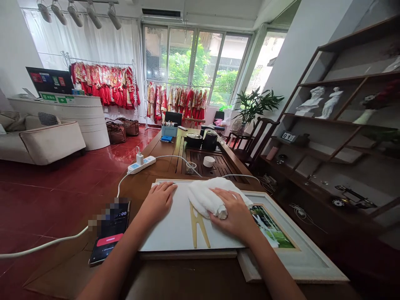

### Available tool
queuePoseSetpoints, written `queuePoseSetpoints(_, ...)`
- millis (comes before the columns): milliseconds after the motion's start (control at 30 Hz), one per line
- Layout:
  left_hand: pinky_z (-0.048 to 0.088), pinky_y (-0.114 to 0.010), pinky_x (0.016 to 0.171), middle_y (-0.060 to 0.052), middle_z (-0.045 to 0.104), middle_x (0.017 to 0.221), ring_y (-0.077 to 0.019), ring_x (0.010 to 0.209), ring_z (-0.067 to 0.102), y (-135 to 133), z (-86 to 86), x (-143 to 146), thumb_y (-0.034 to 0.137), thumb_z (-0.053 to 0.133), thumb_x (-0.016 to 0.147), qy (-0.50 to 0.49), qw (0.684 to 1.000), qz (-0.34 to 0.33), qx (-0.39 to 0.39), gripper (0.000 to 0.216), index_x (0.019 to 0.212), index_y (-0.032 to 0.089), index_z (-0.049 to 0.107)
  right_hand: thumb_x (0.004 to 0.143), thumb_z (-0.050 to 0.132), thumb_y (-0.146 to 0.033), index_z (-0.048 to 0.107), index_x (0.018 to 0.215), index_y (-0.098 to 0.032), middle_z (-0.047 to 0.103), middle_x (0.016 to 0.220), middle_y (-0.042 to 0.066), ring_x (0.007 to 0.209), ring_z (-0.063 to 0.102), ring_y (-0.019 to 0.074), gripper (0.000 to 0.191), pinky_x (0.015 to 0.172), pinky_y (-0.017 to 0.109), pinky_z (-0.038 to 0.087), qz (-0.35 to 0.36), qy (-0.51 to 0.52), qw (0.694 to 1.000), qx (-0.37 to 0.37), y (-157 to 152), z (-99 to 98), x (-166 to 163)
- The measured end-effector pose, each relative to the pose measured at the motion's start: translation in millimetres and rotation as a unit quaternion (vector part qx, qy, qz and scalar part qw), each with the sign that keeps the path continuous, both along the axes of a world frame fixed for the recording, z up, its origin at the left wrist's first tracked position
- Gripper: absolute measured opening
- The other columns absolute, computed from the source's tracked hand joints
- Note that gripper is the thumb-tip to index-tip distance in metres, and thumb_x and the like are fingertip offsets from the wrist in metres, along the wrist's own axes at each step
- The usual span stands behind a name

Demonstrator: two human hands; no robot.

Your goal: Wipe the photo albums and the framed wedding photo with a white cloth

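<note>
A white board (175, 233) lies flat on the wooden table, close in front of me. My left hand (161, 199) rests on its far left part, fingers stretched toward the far edge, where a thin dark strip shows at the fingertips. Bunched under my right hand (233, 212) is a white towel (208, 193), pressed onto the board's right part, with the fingers curled over it. A flat, pale yellow forked piece (198, 231) lies on the board. Its upper end disappears beneath the towel.
Right of the board is a white frame (321, 266) with a photo (275, 233), partly overlapped. A phone (112, 233) lies left. Beyond are a power strip (142, 164) with cables, a tea tray (228, 166) and a white cup (209, 161). Shelves (340, 121) stand right.
</note>
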State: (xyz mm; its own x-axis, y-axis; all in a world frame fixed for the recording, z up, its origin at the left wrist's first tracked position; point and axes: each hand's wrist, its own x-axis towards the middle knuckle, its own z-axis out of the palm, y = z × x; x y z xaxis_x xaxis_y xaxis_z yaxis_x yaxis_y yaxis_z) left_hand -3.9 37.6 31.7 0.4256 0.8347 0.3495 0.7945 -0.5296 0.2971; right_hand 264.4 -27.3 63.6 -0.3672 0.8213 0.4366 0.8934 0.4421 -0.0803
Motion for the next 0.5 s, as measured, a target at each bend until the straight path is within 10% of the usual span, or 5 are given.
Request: queuePoseSetpoints(500, 0.035, -0.037, 0.106, -0.003, 0.054, 0.136, -0.0197, 0.127, 0.046, 3, 0.2, -2, 0.021, 0.038, 0.097, -0.016, 0.997, -0.069, 0.004, 0.036, 0.129, 0.025, 0.053, 0.069, 0.064, -0.048, 0.050, 0.129, -0.027, 0.055, 0.136, 0.002, 0.129, 0.044, 0.0274, 0.064, 0.109, 0.045, 0.019, 0.207, -0.027, 0.974, -0.093, -17, 11.4, -28)
